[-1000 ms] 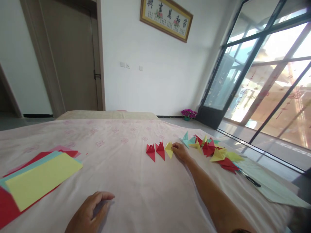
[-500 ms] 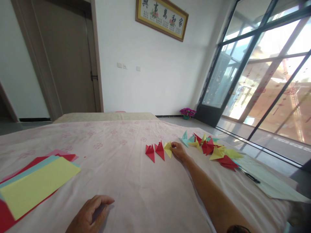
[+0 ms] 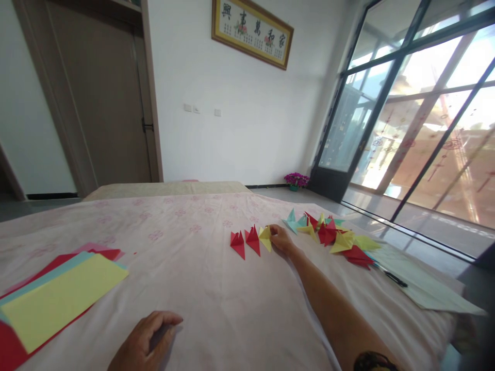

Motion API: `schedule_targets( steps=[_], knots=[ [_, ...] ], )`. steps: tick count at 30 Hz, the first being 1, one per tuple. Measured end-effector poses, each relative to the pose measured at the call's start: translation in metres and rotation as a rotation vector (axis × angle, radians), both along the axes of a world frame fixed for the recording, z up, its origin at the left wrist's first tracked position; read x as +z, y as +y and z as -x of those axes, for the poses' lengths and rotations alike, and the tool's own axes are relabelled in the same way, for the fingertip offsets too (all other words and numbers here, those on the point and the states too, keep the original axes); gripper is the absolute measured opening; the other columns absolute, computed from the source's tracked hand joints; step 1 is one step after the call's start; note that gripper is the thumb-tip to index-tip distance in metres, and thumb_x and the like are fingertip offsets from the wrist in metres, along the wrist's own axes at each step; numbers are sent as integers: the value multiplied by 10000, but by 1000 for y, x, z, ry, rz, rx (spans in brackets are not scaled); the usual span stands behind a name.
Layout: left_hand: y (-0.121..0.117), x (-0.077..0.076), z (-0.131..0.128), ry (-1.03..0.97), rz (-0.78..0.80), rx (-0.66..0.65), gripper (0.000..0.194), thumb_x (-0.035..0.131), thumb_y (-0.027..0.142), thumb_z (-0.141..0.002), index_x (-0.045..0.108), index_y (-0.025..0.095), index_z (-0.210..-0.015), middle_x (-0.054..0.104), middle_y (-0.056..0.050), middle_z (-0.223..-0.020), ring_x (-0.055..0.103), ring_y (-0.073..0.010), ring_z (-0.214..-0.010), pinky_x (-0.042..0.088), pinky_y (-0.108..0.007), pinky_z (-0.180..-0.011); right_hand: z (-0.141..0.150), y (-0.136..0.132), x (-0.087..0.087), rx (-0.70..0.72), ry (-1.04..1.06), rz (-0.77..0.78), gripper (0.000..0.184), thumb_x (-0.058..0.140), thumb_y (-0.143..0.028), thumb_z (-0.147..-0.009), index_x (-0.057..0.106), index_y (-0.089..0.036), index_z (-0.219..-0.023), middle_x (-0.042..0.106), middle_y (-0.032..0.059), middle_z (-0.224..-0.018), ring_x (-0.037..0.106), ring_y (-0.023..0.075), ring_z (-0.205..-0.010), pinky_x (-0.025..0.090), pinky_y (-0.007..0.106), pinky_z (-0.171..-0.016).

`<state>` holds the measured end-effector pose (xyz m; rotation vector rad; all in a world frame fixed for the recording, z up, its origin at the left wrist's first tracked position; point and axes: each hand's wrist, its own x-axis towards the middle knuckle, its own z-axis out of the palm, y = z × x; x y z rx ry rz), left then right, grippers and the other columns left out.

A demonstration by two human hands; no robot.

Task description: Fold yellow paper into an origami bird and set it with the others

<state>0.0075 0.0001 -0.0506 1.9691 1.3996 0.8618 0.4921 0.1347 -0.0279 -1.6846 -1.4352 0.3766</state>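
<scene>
Where the near edge of view cuts across the wrist, the left hand point(image 3: 145, 337) lies low over a pink flowered cloth point(image 3: 224, 309), its grip apart, thumb and forefinger spread. Dark band point(image 3: 373, 361) on the right forearm. Left side: overlapping coloured sheets point(image 3: 69, 296), yellow uppermost, blue, red and pink showing underneath. Right side: black pen point(image 3: 396, 279) along the edge of a pale sheet point(image 3: 436, 293). Further out, arm extended, the right hand point(image 3: 281, 239) has its grip together, fingertips pinching the right edge of a yellow folded paper point(image 3: 264, 239) on the cloth. Just left of it, two red folded papers point(image 3: 237, 245), points toward the viewer. To the hand's right, a loose heap of folded papers point(image 3: 328, 234): red, yellow, blue-green. Beyond: purple flowers point(image 3: 296, 179) in a green pot, brown door point(image 3: 96, 98), framed lettering point(image 3: 251, 35) high on a white wall.
</scene>
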Motion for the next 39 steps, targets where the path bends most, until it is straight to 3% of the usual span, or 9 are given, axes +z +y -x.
schedule_targets(
  steps=[7,12,15,18,22,27,31,34,39],
  knots=[
    [-1,7,-2,-4,20,5,292,502,464,-840,686,266,-948,712,-43,-1044,641,-251,-1049,502,-358,-944,2,-10,4,-144,96,-32,338,590,-327,-931,563,-166,-1227,583,92,-1228,613,220,-1015,537,418,-840],
    [-5,15,-6,-40,34,18,282,483,422,-843,672,246,-956,707,-51,-1040,638,-247,-1045,477,-375,-959,14,-40,9,-353,208,-167,332,588,-321,-932,563,-176,-1230,577,93,-1246,611,218,-1020,534,414,-845],
    [-9,21,-8,-47,41,8,270,472,386,-848,667,241,-965,704,-46,-1047,638,-236,-1039,459,-376,-970,32,-59,14,-391,281,-249,342,589,-328,-931,559,-172,-1234,577,93,-1242,610,223,-1024,534,421,-846],
    [-12,29,-9,-41,35,-1,259,481,366,-842,671,233,-956,708,-45,-1028,647,-232,-1014,465,-371,-949,59,-71,18,-363,350,-284,347,588,-334,-932,557,-168,-1236,578,93,-1234,610,223,-1020,536,421,-841],
    [-15,38,-9,-33,11,-28,248,487,343,-840,680,218,-933,713,-53,-991,653,-228,-976,471,-366,-921,111,-82,19,-219,400,-216,320,581,-340,-937,572,-169,-1208,600,85,-1191,623,206,-974,547,395,-811],
    [-16,45,-4,-22,-30,-112,241,481,324,-844,688,214,-895,712,-53,-956,653,-223,-950,479,-344,-892,180,-98,3,-47,356,-77,285,581,-337,-938,593,-155,-1157,628,73,-1116,636,180,-898,554,358,-758],
    [-12,49,7,-22,-75,-177,239,495,341,-839,700,222,-860,722,-46,-921,660,-221,-923,500,-316,-855,208,-109,-7,42,241,-33,139,607,-285,-911,659,-170,-969,673,44,-995,634,167,-876,521,366,-827],
    [-2,50,29,53,-173,-66,251,481,354,-840,698,244,-900,724,-31,-959,663,-221,-933,501,-321,-876,210,-112,-7,69,195,-35,128,618,-133,-786,694,-205,-860,705,18,-857,648,184,-840,500,337,-822],
    [24,48,96,282,-400,399,323,450,354,-858,619,198,-1085,636,-120,-1185,541,-328,-1154,358,-477,-1046,205,-112,-6,97,167,-50,298,525,-75,-645,714,-221,-824,722,11,-806,664,198,-799,498,304,-765]
  ],
)
